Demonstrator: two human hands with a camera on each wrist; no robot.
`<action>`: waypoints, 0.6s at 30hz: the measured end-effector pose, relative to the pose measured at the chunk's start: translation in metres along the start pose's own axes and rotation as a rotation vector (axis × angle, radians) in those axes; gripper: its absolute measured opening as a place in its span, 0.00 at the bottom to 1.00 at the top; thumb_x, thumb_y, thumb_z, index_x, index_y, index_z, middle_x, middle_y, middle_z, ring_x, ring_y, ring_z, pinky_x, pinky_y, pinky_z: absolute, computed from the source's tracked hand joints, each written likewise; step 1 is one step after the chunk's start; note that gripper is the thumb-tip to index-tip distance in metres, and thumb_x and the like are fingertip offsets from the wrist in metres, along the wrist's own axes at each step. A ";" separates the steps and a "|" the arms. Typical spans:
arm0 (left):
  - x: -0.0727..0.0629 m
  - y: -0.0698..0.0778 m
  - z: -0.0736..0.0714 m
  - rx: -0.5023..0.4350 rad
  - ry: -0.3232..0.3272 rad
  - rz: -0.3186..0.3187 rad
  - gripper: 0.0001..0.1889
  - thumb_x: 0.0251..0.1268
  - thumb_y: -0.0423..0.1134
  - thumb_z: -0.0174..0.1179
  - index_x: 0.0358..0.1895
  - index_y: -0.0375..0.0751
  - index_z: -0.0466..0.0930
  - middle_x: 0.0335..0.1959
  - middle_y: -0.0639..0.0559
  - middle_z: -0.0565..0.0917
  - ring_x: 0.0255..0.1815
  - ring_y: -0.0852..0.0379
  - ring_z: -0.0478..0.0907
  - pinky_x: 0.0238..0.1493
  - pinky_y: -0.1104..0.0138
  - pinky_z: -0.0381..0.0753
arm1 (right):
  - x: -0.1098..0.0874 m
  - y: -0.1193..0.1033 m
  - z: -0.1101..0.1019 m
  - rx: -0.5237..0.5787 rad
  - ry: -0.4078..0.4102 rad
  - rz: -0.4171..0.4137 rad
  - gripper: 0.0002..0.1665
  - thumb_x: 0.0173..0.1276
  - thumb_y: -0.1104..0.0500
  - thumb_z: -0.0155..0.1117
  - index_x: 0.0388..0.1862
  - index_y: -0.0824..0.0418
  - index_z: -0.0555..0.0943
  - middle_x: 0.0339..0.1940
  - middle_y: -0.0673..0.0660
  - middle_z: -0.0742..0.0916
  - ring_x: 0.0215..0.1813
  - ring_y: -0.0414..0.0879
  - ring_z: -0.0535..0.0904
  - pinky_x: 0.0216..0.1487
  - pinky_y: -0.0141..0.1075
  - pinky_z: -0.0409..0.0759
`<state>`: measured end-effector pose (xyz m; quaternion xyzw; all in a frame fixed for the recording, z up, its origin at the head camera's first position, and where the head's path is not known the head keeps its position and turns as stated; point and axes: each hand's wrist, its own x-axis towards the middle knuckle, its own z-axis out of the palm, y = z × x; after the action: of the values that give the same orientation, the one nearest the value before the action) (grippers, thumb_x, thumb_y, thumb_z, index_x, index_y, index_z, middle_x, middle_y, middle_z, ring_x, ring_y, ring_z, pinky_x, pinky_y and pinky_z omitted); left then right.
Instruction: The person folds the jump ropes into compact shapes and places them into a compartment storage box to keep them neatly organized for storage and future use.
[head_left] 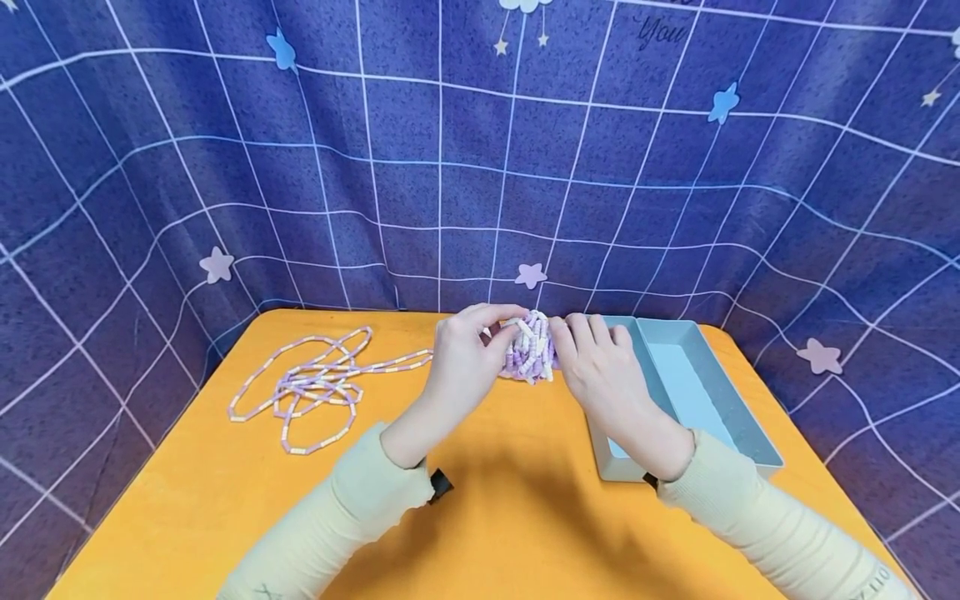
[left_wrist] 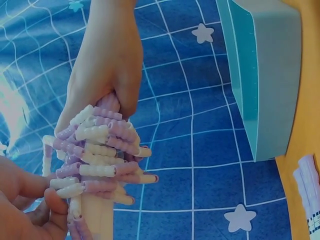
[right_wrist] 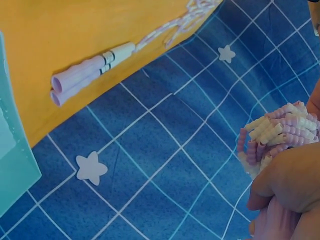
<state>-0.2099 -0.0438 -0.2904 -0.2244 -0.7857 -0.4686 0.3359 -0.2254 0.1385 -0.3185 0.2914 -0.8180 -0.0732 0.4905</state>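
One beaded coil [head_left: 532,348] between two grips: right hand [head_left: 606,367] wrapped round the purple handle [right_wrist: 276,221], whose long axis enters the coil; left hand [head_left: 467,346] pinching beads [left_wrist: 71,190] opposite.

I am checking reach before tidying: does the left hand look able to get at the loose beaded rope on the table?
Probably yes: the loose beaded rope lies uncovered on the table, left of the left hand. But that hand pinches the wrapped beads, so it would likely need to let go first.
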 end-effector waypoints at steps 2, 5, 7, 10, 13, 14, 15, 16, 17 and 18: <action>0.001 0.000 0.000 -0.013 -0.008 -0.007 0.07 0.56 0.31 0.65 0.38 0.42 0.87 0.30 0.51 0.86 0.21 0.62 0.74 0.23 0.73 0.73 | 0.000 0.000 0.000 0.002 -0.004 0.002 0.18 0.76 0.61 0.30 0.46 0.65 0.71 0.34 0.60 0.74 0.34 0.55 0.70 0.29 0.44 0.63; 0.002 0.000 -0.001 -0.025 -0.024 -0.019 0.07 0.57 0.33 0.65 0.38 0.42 0.87 0.32 0.52 0.87 0.22 0.63 0.75 0.24 0.73 0.74 | 0.000 0.001 0.000 0.002 -0.010 0.002 0.18 0.76 0.61 0.30 0.47 0.65 0.71 0.34 0.60 0.74 0.34 0.55 0.69 0.29 0.44 0.63; 0.003 0.000 -0.001 -0.028 -0.036 -0.029 0.07 0.57 0.33 0.65 0.39 0.42 0.86 0.32 0.53 0.86 0.22 0.64 0.75 0.24 0.73 0.74 | 0.000 0.001 0.000 -0.002 -0.011 0.001 0.18 0.76 0.61 0.29 0.46 0.65 0.70 0.33 0.60 0.74 0.33 0.55 0.69 0.28 0.43 0.63; 0.004 0.001 -0.001 -0.043 -0.055 -0.060 0.08 0.58 0.34 0.64 0.40 0.43 0.86 0.33 0.54 0.86 0.25 0.64 0.76 0.26 0.72 0.74 | 0.000 0.002 0.000 -0.005 -0.011 0.002 0.18 0.76 0.61 0.29 0.46 0.65 0.70 0.33 0.59 0.73 0.33 0.55 0.68 0.28 0.43 0.63; 0.005 0.002 -0.002 -0.050 -0.065 -0.090 0.08 0.58 0.35 0.64 0.40 0.43 0.86 0.31 0.54 0.86 0.27 0.64 0.77 0.27 0.72 0.75 | 0.001 0.002 0.000 -0.003 -0.005 0.002 0.17 0.75 0.61 0.31 0.45 0.64 0.70 0.32 0.59 0.72 0.33 0.54 0.68 0.29 0.43 0.63; 0.005 0.002 -0.002 -0.049 -0.065 -0.095 0.07 0.58 0.35 0.64 0.40 0.43 0.86 0.30 0.54 0.85 0.27 0.64 0.77 0.28 0.72 0.75 | 0.001 0.002 0.000 0.000 -0.004 0.002 0.16 0.75 0.61 0.31 0.45 0.64 0.70 0.32 0.59 0.72 0.33 0.54 0.68 0.29 0.43 0.63; 0.005 0.002 -0.002 -0.042 -0.063 -0.097 0.07 0.58 0.36 0.64 0.40 0.43 0.86 0.29 0.54 0.85 0.27 0.64 0.76 0.28 0.72 0.76 | 0.001 0.002 0.000 -0.001 0.000 0.000 0.16 0.75 0.61 0.31 0.45 0.64 0.70 0.33 0.59 0.73 0.32 0.54 0.68 0.29 0.43 0.63; 0.005 0.003 -0.001 -0.031 -0.058 -0.091 0.07 0.58 0.36 0.64 0.40 0.43 0.86 0.27 0.54 0.84 0.27 0.64 0.76 0.27 0.72 0.76 | 0.001 0.002 -0.001 -0.001 0.004 0.000 0.16 0.75 0.61 0.32 0.45 0.64 0.70 0.33 0.59 0.73 0.32 0.54 0.68 0.29 0.43 0.63; 0.005 0.003 -0.001 -0.021 -0.049 -0.083 0.07 0.58 0.35 0.64 0.40 0.43 0.86 0.26 0.54 0.83 0.26 0.64 0.75 0.27 0.72 0.75 | 0.002 0.002 -0.001 0.000 0.005 0.001 0.16 0.75 0.61 0.32 0.45 0.64 0.70 0.33 0.59 0.73 0.32 0.55 0.68 0.29 0.43 0.63; 0.005 0.003 0.000 -0.005 -0.038 -0.064 0.07 0.58 0.35 0.64 0.40 0.44 0.86 0.24 0.54 0.81 0.25 0.64 0.74 0.26 0.73 0.75 | 0.002 0.002 -0.001 0.000 0.008 0.001 0.16 0.75 0.61 0.32 0.45 0.65 0.70 0.33 0.59 0.73 0.32 0.55 0.68 0.28 0.43 0.63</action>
<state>-0.2112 -0.0426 -0.2847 -0.2088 -0.7975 -0.4766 0.3055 -0.2257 0.1392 -0.3155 0.2912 -0.8162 -0.0715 0.4939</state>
